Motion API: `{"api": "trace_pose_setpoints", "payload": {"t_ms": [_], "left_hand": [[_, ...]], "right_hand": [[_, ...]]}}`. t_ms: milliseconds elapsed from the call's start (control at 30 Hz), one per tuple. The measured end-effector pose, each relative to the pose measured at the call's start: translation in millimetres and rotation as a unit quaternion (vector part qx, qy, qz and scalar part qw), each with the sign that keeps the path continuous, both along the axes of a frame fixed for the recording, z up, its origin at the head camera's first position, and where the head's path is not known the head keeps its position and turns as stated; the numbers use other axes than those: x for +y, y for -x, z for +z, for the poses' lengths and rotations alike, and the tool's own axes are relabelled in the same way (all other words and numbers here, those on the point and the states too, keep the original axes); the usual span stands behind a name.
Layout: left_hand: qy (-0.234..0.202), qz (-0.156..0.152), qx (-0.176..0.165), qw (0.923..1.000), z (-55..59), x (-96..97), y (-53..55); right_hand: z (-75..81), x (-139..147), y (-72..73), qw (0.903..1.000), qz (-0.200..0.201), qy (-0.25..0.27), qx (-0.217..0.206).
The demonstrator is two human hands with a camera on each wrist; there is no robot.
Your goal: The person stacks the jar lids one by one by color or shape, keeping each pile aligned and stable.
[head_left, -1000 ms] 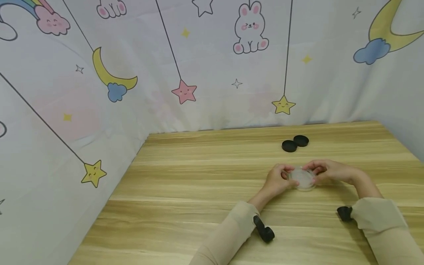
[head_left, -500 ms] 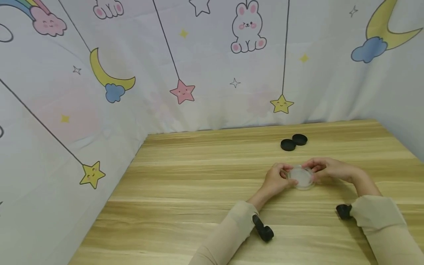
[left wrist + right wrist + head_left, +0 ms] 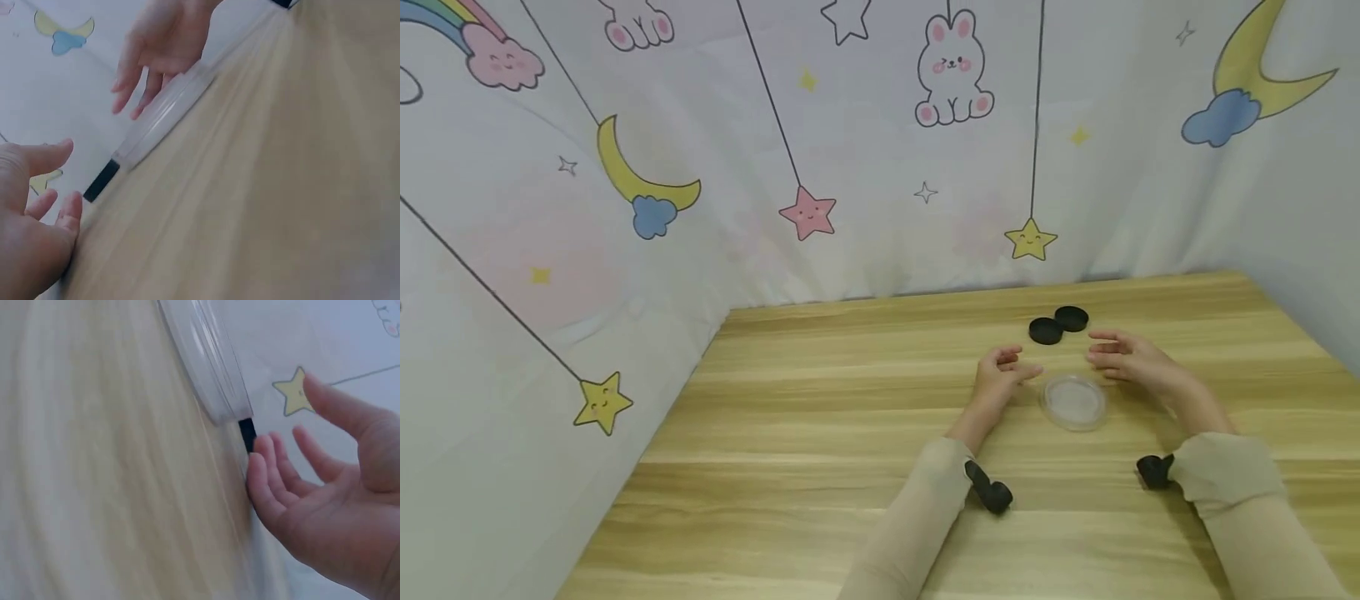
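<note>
A clear, round, shallow plastic dish point(image 3: 1073, 402) lies flat on the wooden table, between the two hands. To its upper left is my left hand point(image 3: 997, 377), fingers loosely bent and holding nothing. My right hand point(image 3: 1131, 362) hovers at its upper right, fingers relaxed, also with nothing in it. In the left wrist view the dish point(image 3: 165, 115) shows from the side, apart from the near fingers. From the right wrist, the dish point(image 3: 206, 359) appears beyond the spread thumb and fingers. Behind it on the table lie two black round lids point(image 3: 1046, 331), side by side.
The wood-grain table point(image 3: 820, 400) reaches back to a white curtain point(image 3: 880, 150) printed with stars, moons and rabbits. Black straps point(image 3: 988, 487) with small wrist devices sit at both cuffs.
Both hands have let go of the clear dish and drawn apart from it, up and outward. The dish stays on the table. The head view has shifted slightly.
</note>
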State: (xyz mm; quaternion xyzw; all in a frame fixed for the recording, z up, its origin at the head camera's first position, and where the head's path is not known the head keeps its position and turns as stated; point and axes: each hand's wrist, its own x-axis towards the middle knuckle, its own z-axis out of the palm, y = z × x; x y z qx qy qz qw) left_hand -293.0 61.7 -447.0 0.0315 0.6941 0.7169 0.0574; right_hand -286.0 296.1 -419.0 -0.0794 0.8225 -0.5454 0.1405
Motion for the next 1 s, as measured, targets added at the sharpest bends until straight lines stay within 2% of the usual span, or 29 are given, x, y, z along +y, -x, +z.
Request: {"api": "trace_pose_setpoints", "payload": {"t_ms": [100,167,267,367,467,633,867,900,1000], "left_hand": [[0.01,0.017,0.005,0.9998,-1.4,-0.3,17.2],[0.027,0.02,0.007,0.9994,-1.1,-0.2,27.3],[0.05,0.013,0.004,0.9987,0.5,1.7,37.5],[0.095,0.005,0.017,0.9953,2.7,4.8,44.2],[0.147,-0.009,0.04,0.9883,6.1,8.5,48.5],[0.2,-0.045,0.063,0.9768,13.0,11.0,53.1],[0.296,-0.068,0.041,0.9518,16.1,15.8,52.4],[0.303,-0.068,0.041,0.9496,15.7,16.1,52.6],[0.296,-0.061,0.051,0.9518,14.9,16.3,53.7]], "right_hand": [[-4.7,0.7,1.5,0.997,-0.034,0.069,-0.013],[-6.8,-0.1,3.5,0.9943,-0.044,0.095,-0.017],[-9.2,-3.7,8.7,0.9939,-0.048,0.097,-0.021],[-8.3,-8.2,15.9,0.9963,-0.051,0.061,-0.033],[-2.7,-12.8,22.9,0.9978,-0.045,0.01,-0.047],[3.9,-22.1,36.4,0.9967,-0.034,-0.051,-0.054],[1.7,-25.3,44.2,0.9965,-0.048,-0.054,-0.042],[1.4,-26.1,44.4,0.9965,-0.05,-0.052,-0.041],[0.6,-28.5,45.1,0.9967,-0.059,-0.044,-0.034]]}}
